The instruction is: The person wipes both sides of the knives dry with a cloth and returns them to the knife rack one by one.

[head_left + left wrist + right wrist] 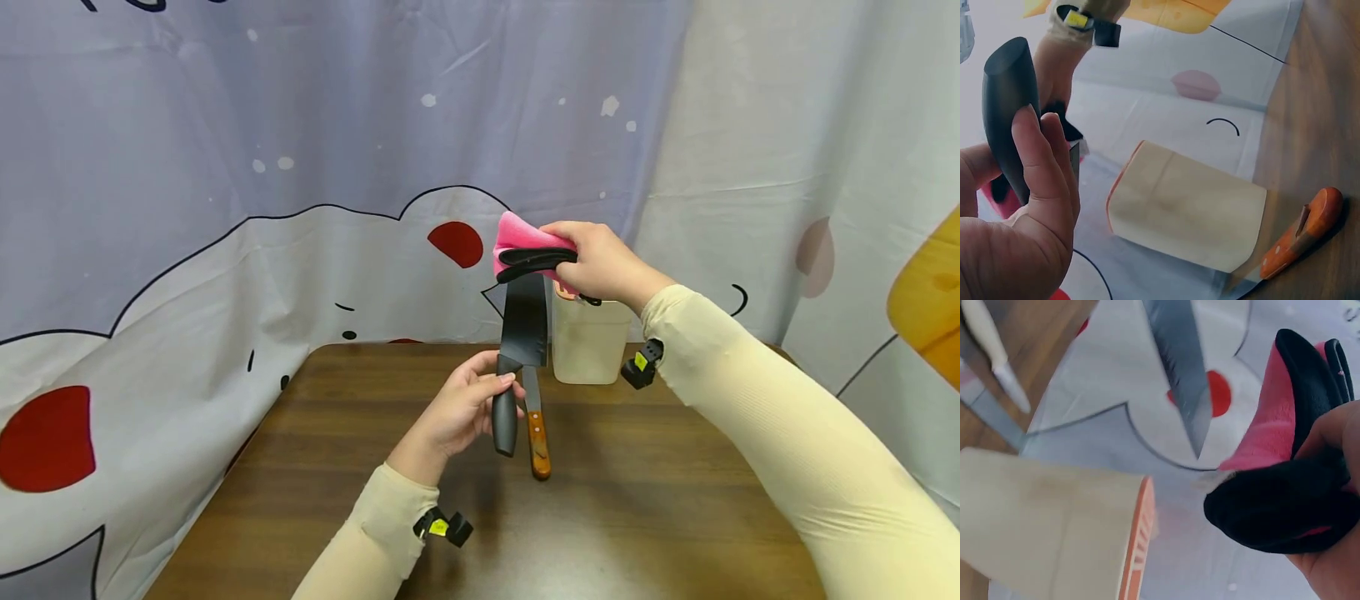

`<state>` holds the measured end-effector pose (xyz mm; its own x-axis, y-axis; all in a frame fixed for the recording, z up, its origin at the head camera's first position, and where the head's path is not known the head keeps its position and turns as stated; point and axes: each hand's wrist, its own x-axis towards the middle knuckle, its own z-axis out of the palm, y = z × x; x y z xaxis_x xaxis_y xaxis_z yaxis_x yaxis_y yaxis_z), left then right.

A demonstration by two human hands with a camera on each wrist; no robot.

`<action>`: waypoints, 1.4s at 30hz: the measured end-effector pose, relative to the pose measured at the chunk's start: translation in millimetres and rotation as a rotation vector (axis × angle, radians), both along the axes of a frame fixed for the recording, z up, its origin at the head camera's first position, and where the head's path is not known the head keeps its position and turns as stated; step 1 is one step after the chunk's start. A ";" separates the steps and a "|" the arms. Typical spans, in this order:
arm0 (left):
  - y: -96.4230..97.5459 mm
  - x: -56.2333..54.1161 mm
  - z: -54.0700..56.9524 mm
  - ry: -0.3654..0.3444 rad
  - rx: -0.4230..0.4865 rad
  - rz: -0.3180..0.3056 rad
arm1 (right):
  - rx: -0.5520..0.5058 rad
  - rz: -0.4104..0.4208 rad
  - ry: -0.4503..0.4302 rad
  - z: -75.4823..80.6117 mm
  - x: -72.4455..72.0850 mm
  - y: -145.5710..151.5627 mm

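Observation:
My left hand grips the dark grey handle of a kitchen knife, thumb along the handle's upper end. Its broad dark blade points up and away. In the left wrist view the handle stands out past my fingers. My right hand holds a folded pink and black cloth, which overlaps the blade's far end in the head view. From the right wrist, the blade's tip shows beside the cloth, a small space between them.
A cream knife block with an orange slotted top stands at the table's back. A knife with an orange-brown wooden handle lies before it. A slim pale-handled utensil appears in the right wrist view. A printed curtain hangs behind.

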<state>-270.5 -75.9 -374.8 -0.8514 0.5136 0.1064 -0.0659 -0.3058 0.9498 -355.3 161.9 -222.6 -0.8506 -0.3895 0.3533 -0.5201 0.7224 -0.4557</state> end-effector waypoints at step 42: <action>-4.3 -8.7 -11.8 -0.012 0.059 -0.046 | 0.376 0.129 0.141 -55.0 46.6 -34.5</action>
<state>-279.2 -80.1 -386.6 -0.8283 0.5456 0.1277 -0.0923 -0.3577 0.9292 -308.7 127.4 -277.6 -0.7398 -0.6134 0.2763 -0.6555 0.7497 -0.0907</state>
